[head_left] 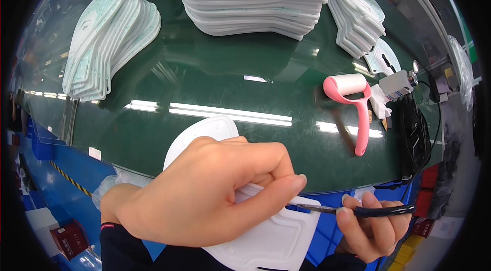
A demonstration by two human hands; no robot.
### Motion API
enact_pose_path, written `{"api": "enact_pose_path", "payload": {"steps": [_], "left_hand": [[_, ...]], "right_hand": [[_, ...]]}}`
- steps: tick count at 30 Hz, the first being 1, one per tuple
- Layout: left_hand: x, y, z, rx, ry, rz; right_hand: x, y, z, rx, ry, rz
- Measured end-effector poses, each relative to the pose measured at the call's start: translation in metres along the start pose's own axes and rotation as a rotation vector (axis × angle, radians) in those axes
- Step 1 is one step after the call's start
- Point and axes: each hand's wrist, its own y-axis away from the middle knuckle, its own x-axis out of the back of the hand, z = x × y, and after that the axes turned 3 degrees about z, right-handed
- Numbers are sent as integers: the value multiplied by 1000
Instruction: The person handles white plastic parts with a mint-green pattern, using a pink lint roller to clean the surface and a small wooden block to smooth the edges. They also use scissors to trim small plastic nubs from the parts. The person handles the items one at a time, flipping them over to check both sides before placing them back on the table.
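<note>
Since the blade of the scissor-like tool (391, 210) reaches the slotted corner of the white panel (276, 240), work on that 1 piece looks under way rather than finished; whether any trimming there is complete cannot be told. Beyond the panel, on the green table (220, 84), stand 3 stacks of similar white pieces: the left stack (97, 30) ahead and to the panel's left, the middle stack (255, 5) straight ahead, and the right stack (358, 15) ahead and to its right. Which of these are done and which are left to do, the view does not show. As for the hands, the panel lies beneath and across the left hand (215, 189), its rounded end showing past the knuckles and its broad end nearer the body. That hand is curled closed around the panel's middle, thumb drawn in against the bent index finger. Just to the panel's right, the right hand (376, 227) has its fingers closed on the tool's dark handle; how far apart the blades stand is too small to tell. A pink roller (362, 117) lies ahead and to the panel's right.
</note>
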Motion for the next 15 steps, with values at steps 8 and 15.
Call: {"api": "enact_pose_path", "payload": {"steps": [8, 15], "left_hand": [[2, -1, 3, 78, 31, -37], [-1, 0, -4, -5, 29, -6]], "right_hand": [[-5, -1, 8, 164, 64, 64], [-2, -4, 5, 145, 35, -2]]}}
